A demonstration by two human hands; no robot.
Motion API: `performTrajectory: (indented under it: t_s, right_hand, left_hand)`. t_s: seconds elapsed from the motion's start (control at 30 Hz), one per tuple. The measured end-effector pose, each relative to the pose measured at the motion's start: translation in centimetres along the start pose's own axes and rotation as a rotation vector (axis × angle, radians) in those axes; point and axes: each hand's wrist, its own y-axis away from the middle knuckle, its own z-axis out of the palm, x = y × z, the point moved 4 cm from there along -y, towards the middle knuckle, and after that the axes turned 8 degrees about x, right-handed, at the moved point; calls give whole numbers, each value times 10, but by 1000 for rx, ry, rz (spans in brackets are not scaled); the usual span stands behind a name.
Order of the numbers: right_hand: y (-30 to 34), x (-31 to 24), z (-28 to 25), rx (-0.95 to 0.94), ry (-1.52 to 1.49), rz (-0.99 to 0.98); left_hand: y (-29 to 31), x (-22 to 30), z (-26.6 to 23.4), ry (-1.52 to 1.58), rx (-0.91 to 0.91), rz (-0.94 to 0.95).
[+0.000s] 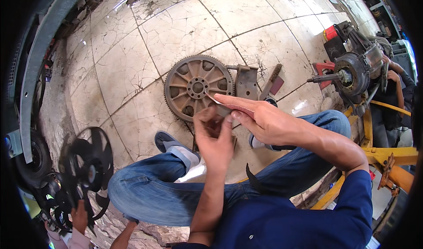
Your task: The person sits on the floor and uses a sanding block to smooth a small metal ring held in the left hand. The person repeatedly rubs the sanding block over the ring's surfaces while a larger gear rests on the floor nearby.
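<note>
My right hand (264, 119) is closed on a reddish-brown sheet of sandpaper (244, 107), the thumb below and the fingers stretched along it. The sheet's pale grey side (221, 106) sticks out toward my left hand (214, 136). That hand is palm up just left of the sheet, fingers loosely curled and somewhat blurred, thumb apart; it seems to hold nothing. Beyond both hands, a flywheel (181, 68) with a toothed rim lies flat on the floor. Beside it are a metal bracket plate (246, 83), a narrow worn brush-like bar (269, 82) and a dark red piece (277, 85).
Cracked tiles (172, 28) cover the floor. On the right stand a hub assembly (352, 74), a red stand (324, 70) and a yellow metal frame (390, 156), with another person behind. At left, another person's hand (79, 218) touches a black fan (90, 174) near a tyre (37, 156).
</note>
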Motion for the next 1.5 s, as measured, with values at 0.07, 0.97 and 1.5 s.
performTrajectory:
  t_s: [0.07,0.97,1.5]
  right_hand:
    - [0,1,0,6,-6,10]
    - [-2,-12,7,29,-3,80]
    - [-5,-19,2,6,109,187]
  left_hand:
    - [2,-4,2,11,-9,45]
    - [-11,-3,-3,169,37,-127]
    - [-11,-5,1,170,1,-124]
